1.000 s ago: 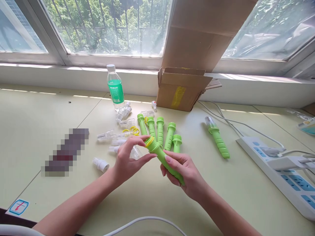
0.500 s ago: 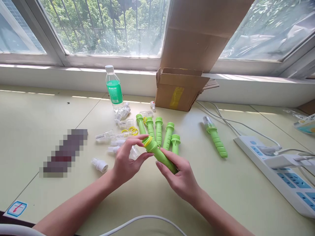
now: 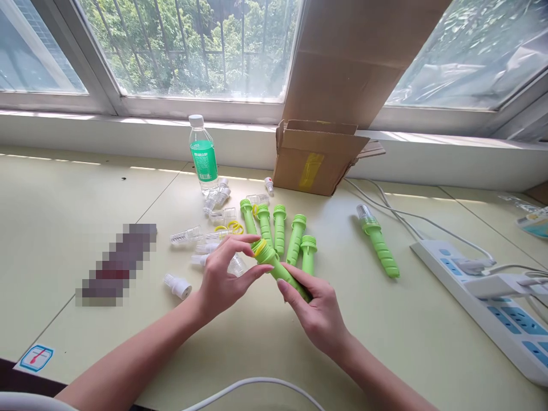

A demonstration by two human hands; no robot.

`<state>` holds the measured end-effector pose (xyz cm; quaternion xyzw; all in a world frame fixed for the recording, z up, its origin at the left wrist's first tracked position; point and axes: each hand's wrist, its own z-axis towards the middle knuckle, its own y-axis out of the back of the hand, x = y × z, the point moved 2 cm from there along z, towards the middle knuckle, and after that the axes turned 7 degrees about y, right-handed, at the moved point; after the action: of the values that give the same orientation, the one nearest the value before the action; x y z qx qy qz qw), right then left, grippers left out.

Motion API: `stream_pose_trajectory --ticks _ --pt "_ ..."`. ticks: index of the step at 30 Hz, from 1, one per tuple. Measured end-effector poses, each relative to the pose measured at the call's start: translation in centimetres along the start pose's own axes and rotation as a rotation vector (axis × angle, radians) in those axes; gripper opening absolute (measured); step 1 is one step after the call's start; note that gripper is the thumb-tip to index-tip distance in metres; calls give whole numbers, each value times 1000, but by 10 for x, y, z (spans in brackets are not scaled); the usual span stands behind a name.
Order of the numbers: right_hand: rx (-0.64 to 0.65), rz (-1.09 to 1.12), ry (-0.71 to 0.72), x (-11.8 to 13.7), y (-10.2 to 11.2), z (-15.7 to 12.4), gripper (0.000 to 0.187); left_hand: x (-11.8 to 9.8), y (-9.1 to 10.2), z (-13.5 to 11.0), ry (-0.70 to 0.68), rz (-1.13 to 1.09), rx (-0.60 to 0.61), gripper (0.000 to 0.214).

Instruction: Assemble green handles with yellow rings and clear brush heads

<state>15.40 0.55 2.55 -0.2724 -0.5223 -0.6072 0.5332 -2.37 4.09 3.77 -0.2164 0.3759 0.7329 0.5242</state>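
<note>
Head view: a pale yellow-green desk (image 3: 64, 194) runs under a wide window (image 3: 188, 45) with trees outside. Above its near middle, the right hand (image 3: 317, 314) closes around the lower end of a green handle (image 3: 282, 273), and the left hand (image 3: 222, 279) pinches its yellow-ringed top. A cardboard box (image 3: 312, 157) and a water bottle (image 3: 203, 155) stand far back by the sill.

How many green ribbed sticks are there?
7. The held stick is gripped by left hand and right hand; five sticks lie in a row just beyond; the capped stick lies alone to the right. The cardboard box may hide more.
</note>
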Motion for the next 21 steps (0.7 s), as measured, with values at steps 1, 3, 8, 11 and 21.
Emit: stream_pose_trajectory --ticks 1,3,8,11,21 --pt "7 22 -18 0 0 0 27 0 0 0 4 -2 -1 30" --pt "28 83 -71 0 0 -1 27 1 0 0 11 -8 -3 30" --pt "83 270 -217 -1 1 -1 28 1 0 0 -9 -34 22 35" --pt "103 374 -254 -1 1 0 29 0 2 2 -56 -28 64 47" --pt "166 519 -333 -2 6 3 31 4 6 8 -88 -17 152 36"
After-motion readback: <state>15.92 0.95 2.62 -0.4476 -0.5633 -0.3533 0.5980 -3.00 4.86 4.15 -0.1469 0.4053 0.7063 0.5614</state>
